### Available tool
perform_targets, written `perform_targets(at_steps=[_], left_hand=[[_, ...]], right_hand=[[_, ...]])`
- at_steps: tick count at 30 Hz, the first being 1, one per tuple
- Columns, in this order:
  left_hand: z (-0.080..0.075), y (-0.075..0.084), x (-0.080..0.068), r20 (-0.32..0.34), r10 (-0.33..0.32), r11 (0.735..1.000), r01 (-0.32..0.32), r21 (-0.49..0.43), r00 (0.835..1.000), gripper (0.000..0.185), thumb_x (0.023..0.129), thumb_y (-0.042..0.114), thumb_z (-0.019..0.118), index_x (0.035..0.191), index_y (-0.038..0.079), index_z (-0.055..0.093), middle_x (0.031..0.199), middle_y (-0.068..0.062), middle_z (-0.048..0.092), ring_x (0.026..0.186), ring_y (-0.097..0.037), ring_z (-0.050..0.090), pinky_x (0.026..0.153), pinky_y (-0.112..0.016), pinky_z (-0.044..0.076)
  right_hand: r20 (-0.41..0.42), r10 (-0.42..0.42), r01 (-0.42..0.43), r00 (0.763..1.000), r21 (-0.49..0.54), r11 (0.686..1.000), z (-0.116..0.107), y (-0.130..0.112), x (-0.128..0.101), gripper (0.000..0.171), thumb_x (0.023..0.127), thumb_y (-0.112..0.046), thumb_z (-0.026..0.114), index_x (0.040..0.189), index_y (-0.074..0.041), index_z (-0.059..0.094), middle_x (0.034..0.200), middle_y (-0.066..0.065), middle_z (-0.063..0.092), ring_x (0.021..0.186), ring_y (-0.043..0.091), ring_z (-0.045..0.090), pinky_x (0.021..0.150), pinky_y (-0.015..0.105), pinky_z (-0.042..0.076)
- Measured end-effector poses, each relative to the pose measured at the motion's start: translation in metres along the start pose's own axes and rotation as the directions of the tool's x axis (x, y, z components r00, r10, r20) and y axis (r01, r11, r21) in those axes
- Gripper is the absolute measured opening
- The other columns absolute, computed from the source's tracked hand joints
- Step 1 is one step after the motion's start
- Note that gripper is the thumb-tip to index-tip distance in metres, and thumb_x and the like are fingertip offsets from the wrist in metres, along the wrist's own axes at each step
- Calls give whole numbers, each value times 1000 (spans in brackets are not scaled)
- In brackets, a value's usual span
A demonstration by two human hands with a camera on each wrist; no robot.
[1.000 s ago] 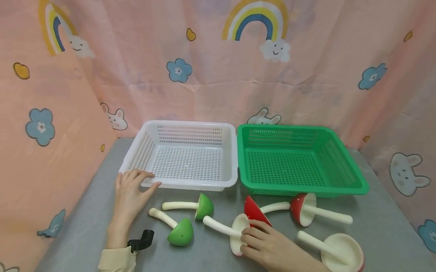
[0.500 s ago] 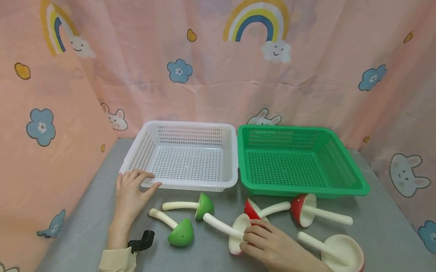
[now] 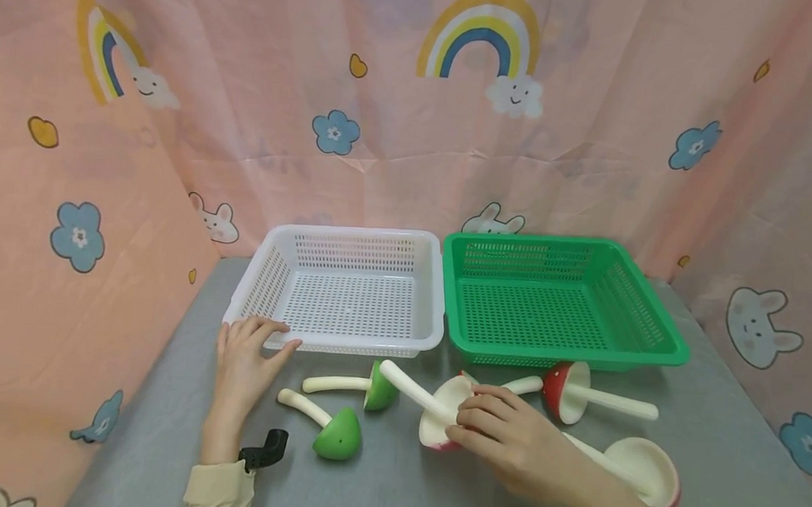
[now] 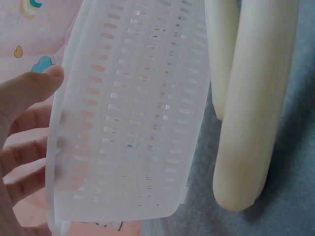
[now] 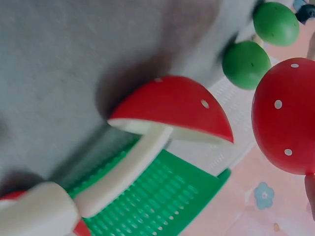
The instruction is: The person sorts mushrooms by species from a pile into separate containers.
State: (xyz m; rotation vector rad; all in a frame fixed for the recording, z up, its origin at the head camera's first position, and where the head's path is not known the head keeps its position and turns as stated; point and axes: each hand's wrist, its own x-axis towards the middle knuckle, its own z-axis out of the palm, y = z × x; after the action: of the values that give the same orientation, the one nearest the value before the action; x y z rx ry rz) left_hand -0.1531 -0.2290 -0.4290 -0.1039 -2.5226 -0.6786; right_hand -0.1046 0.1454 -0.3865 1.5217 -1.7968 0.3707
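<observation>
My left hand [image 3: 243, 367] holds the near left corner of the white basket [image 3: 354, 342]; in the left wrist view its thumb lies on the rim [image 4: 58, 113] and the fingers are behind it. My right hand [image 3: 513, 440] grips a red-capped toy mushroom [image 3: 448, 410] by its cap, above the table, its white stem pointing up and left. The right wrist view shows that red cap [image 5: 283, 118] with white dots between fingers, partly cut off. Behind this hand lies another red mushroom [image 3: 524, 385], its cap mostly hidden.
Two green-capped mushrooms [image 3: 338, 433] [image 3: 381, 386] lie before the white basket. The green basket [image 3: 558, 356] stands to its right. More red mushrooms lie at the right, one [image 3: 566, 393] near the green basket, one [image 3: 644, 468] closer. A patterned curtain [image 3: 396, 177] surrounds the grey table [image 3: 382, 494].
My right hand has raised the red mushroom slightly off the table and tilted its stem upward. The left hand stays at the white basket's corner.
</observation>
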Motion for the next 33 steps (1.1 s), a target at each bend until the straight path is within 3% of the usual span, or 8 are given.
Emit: perform_targets(at_steps=[12, 21, 33], left_hand=[[-2, -1, -3, 5, -17, 1000, 17, -3, 1000, 28, 78, 27, 79, 97, 9, 70, 103, -11, 65, 106, -34, 51, 113, -65, 17], [-5, -3, -3, 2, -11, 1000, 11, 8, 1000, 28, 78, 26, 79, 97, 9, 70, 102, -11, 64, 107, -35, 51, 112, -66, 17], [-3, -1, 1, 42, -17, 1000, 16, 12, 999, 29, 80, 31, 77, 100, 11, 69, 104, -11, 64, 110, -34, 50, 114, -65, 15]], right_hand=[[73, 140, -144, 987, 45, 989, 5, 27, 13, 18, 96, -22, 58, 105, -12, 69, 98, 0, 68, 97, 19, 61, 91, 41, 54], [167, 263, -281, 950, 95, 955, 19, 52, 33, 35, 76, -20, 81, 108, -12, 70, 103, 0, 67, 103, 18, 59, 88, 37, 55], [155, 360, -376, 920, 90, 922, 42, 80, 53, 32, 75, -12, 81, 105, -12, 70, 98, 2, 67, 91, 15, 59, 75, 29, 54]])
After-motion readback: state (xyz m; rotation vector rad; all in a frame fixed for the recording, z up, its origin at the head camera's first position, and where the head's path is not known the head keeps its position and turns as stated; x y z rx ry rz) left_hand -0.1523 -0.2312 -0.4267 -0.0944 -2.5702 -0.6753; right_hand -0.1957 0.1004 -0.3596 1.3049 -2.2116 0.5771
